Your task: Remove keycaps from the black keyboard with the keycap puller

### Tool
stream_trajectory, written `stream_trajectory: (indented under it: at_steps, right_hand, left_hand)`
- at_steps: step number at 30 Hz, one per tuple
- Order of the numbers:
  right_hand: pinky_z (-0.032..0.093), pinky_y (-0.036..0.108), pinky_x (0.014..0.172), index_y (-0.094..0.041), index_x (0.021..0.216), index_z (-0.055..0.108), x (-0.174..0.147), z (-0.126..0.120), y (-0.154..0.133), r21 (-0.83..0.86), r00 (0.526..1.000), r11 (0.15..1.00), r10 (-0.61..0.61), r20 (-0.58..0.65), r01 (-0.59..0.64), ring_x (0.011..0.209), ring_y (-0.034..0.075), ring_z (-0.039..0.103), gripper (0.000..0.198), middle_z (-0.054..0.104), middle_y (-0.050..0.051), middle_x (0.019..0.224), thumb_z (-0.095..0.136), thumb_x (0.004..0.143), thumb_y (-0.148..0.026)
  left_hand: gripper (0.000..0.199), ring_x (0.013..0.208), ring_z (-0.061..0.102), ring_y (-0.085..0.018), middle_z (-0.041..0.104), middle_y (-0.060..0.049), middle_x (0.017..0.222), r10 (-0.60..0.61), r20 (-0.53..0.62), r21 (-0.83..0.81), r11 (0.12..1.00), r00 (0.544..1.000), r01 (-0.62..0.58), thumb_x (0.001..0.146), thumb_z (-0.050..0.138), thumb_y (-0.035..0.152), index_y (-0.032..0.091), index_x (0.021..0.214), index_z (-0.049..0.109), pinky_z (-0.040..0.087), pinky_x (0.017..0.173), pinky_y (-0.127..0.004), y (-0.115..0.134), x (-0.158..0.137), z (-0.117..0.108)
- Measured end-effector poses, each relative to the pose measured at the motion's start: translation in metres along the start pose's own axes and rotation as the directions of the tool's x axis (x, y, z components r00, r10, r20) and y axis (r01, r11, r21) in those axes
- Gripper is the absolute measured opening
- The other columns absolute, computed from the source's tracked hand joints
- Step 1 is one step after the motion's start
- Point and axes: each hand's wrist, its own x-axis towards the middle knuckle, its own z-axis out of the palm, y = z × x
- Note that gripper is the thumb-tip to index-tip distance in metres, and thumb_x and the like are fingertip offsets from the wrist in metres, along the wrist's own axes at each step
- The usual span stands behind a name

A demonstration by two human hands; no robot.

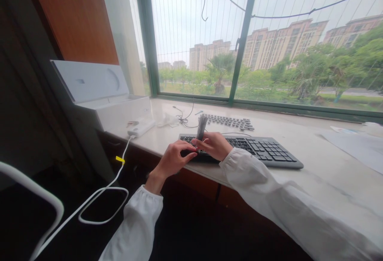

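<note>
A black keyboard (273,149) lies along the front edge of the counter, with keycaps off part of its left side. My right hand (216,144) is closed round a brush (202,126) over that left part, its grey bristles pointing up. At the front left edge, my left hand (176,156) grips the keyboard between thumb and fingers. The fingertips of both hands are close together, and exactly what they touch there is partly hidden. Behind the keyboard, several loose keycaps (230,121) lie in rows on the counter.
An open white box (119,111) stands at the left end of the counter (317,165). Near it lie a white power strip (140,127), clear plastic (167,120) and a dark cable (184,122). Paper sheets (356,145) lie at right. A white cord (112,183) hangs below the counter.
</note>
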Motion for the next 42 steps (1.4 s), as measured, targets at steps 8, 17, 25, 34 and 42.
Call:
stream_trajectory:
  at_steps: [8,17,25,34,42]
  right_hand:
    - [0.028,0.023,0.052,-0.019,0.074,0.053,0.001,0.012,-0.012,-0.231,0.979,0.973,-0.026,-0.203,-0.022,0.05,0.01,0.044,0.029,0.052,-0.003,0.055,0.051,0.088,-0.045]
    - [0.027,0.026,0.054,-0.02,0.072,0.058,0.013,0.025,-0.011,-0.356,0.956,0.926,0.02,-0.291,-0.128,0.051,0.013,0.049,0.032,0.057,0.0,0.055,0.042,0.091,-0.04]
    - [0.03,0.027,0.056,-0.019,0.091,0.062,0.009,0.028,-0.014,-0.417,0.966,0.893,0.064,-0.252,-0.168,0.055,0.018,0.058,0.034,0.063,0.003,0.06,0.038,0.094,-0.043]
    - [0.027,0.027,0.055,-0.021,0.079,0.063,0.01,0.03,-0.009,-0.419,0.98,0.905,-0.018,-0.199,-0.069,0.053,0.015,0.053,0.034,0.062,0.002,0.06,0.044,0.091,-0.045]
    - [0.028,0.027,0.056,-0.02,0.078,0.064,0.011,0.033,-0.01,-0.437,0.99,0.899,-0.038,-0.134,-0.025,0.055,0.015,0.054,0.034,0.064,0.002,0.063,0.039,0.094,-0.036]
  left_hand:
    - [0.011,0.095,0.065,-0.019,0.073,-0.004,0.096,-0.004,0.035,0.01,1.0,0.999,0.004,0.082,0.069,0.027,0.021,0.09,0.073,0.051,0.089,-0.033,0.004,0.003,-0.003]
    - [0.011,0.09,0.066,-0.018,0.072,-0.003,0.094,0.002,0.014,0.029,1.0,1.0,-0.003,0.081,0.07,0.029,0.021,0.088,0.073,0.053,0.085,-0.032,0.004,0.004,-0.001]
    - [0.013,0.086,0.066,-0.018,0.072,-0.004,0.092,0.016,0.007,0.027,0.999,1.0,-0.016,0.08,0.071,0.032,0.021,0.087,0.074,0.054,0.084,-0.031,0.004,0.003,-0.001]
    - [0.013,0.091,0.065,-0.019,0.072,-0.004,0.099,0.053,0.02,0.037,0.998,0.998,-0.054,0.08,0.07,0.024,0.022,0.093,0.074,0.052,0.083,-0.031,0.0,0.003,0.0]
    - [0.012,0.088,0.064,-0.019,0.07,-0.005,0.096,0.036,0.017,0.057,0.998,0.999,-0.037,0.08,0.07,0.022,0.02,0.091,0.073,0.052,0.08,-0.031,-0.002,0.003,0.001]
